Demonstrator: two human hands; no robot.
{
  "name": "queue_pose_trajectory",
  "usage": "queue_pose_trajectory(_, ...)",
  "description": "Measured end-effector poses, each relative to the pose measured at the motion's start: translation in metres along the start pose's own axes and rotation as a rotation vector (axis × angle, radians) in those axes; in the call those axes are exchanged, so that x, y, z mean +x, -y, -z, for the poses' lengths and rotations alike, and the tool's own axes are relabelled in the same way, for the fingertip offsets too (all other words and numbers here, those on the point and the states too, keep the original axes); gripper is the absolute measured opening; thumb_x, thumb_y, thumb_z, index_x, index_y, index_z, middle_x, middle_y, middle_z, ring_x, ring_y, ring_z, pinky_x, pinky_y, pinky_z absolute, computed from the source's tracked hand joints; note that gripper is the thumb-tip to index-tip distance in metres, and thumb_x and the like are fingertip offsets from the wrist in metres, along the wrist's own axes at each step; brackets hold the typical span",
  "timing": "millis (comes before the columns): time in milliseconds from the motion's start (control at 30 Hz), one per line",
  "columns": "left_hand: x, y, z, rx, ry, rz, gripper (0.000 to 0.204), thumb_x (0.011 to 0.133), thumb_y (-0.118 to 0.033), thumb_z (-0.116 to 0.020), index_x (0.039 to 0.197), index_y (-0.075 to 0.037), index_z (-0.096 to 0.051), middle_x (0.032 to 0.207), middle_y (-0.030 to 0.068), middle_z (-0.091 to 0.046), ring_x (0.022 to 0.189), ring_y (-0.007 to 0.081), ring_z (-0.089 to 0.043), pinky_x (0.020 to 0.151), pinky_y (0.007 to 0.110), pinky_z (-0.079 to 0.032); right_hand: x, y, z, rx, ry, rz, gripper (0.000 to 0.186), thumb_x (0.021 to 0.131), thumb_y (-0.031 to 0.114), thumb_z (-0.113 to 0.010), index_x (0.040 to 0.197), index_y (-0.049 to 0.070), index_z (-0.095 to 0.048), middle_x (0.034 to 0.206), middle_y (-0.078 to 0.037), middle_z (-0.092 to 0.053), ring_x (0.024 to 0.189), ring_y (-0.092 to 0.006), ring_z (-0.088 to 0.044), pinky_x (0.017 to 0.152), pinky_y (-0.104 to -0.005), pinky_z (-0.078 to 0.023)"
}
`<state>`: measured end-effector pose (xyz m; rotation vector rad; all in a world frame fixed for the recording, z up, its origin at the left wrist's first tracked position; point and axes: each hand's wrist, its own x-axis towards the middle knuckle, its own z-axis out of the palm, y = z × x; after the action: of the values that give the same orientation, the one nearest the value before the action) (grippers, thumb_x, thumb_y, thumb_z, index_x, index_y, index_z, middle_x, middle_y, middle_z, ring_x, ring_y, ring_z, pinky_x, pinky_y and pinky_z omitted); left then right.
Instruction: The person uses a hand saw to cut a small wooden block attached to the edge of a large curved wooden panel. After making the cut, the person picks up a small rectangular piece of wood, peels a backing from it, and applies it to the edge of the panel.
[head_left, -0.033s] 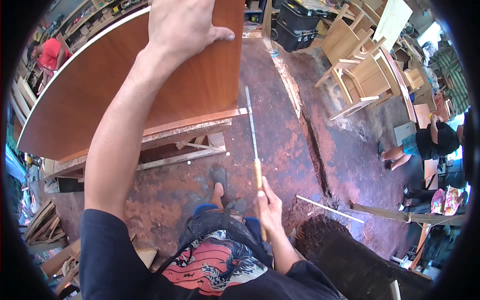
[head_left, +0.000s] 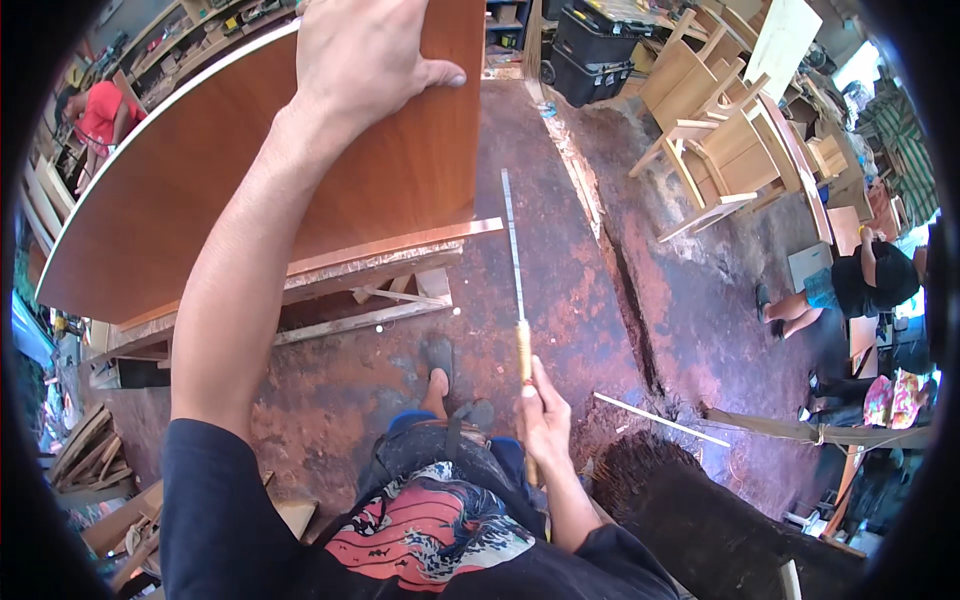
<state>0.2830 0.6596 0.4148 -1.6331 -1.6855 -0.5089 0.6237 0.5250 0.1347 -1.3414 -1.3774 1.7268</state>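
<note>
My left hand lies on a reddish-brown wooden panel with a curved pale edge; its thumb is stretched out, while the other fingertips pass beyond the top of the view. My right hand is closed round the long straight handle of a pull saw, its thin blade seen almost edge-on and pointing away from me. A narrow wood strip runs along the panel's near edge and sticks out past its right corner. Just right of that strip's end stands the blade, with a small gap between them.
Beneath the panel is a rough wooden stand. A floor crack runs to the right, near a loose pale stick. Unfinished wooden chairs and black toolboxes stand farther off. People are at far left and right.
The saw and my right hand have shifted slightly right, so the blade has come away from the strip's end. My left hand stays in place on the panel.
</note>
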Motion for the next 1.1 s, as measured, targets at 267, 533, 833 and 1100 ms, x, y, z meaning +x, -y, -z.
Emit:
queue_pose_trajectory(267,-0.003,0.006,0.004,0.060,0.062,0.001,0.075,0.068,-0.040,-0.090,0.133,-0.016,-0.060,0.118,0.0081,-0.067,0.113,0.0302,-0.064,0.094,0.042,-0.049,0.001,0.014,0.014,0.068,-0.152,0.197,0.065,0.100,0.019,-0.068,0.157,0.003,-0.041,0.096,0.001,-0.062,0.077,-0.0076,-0.052,0.068,-0.0244,-0.048)
queue_pose_trajectory(533,-0.026,0.054,0.064,-0.128,0.295,0.050,0.066,0.080,-0.024,-0.084,0.137,-0.008,-0.057,0.132,0.0159,-0.065,0.122,0.0379,-0.062,0.101,0.046,-0.051,0.048,0.024,0.022,-0.250,-0.296,0.504,0.021,0.097,0.013,-0.071,0.113,0.002,-0.062,0.071,0.003,-0.054,0.060,-0.0044,-0.049,0.053,-0.0241,-0.040)
queue_pose_trajectory(833,-0.057,0.141,0.077,-0.136,0.268,0.157,0.056,0.077,-0.031,-0.087,0.122,-0.004,-0.066,0.113,0.0207,-0.071,0.104,0.0378,-0.068,0.092,0.044,-0.053,0.104,0.048,0.001,-0.194,-0.188,0.473,0.026,0.099,0.016,-0.070,0.117,0.002,-0.058,0.078,-0.001,-0.059,0.064,-0.0077,-0.059,0.054,-0.0247,-0.048)
queue_pose_trajectory(1100,-0.072,0.143,0.116,-0.048,0.431,0.156,0.064,0.069,-0.028,-0.091,0.120,0.002,-0.065,0.114,0.0224,-0.070,0.111,0.0387,-0.066,0.095,0.045,-0.050,0.122,0.099,-0.012,0.286,0.016,0.304,0.026,0.103,0.013,-0.062,0.121,0.002,-0.047,0.100,-0.010,-0.063,0.068,-0.0169,-0.068,0.054,-0.0298,-0.059)
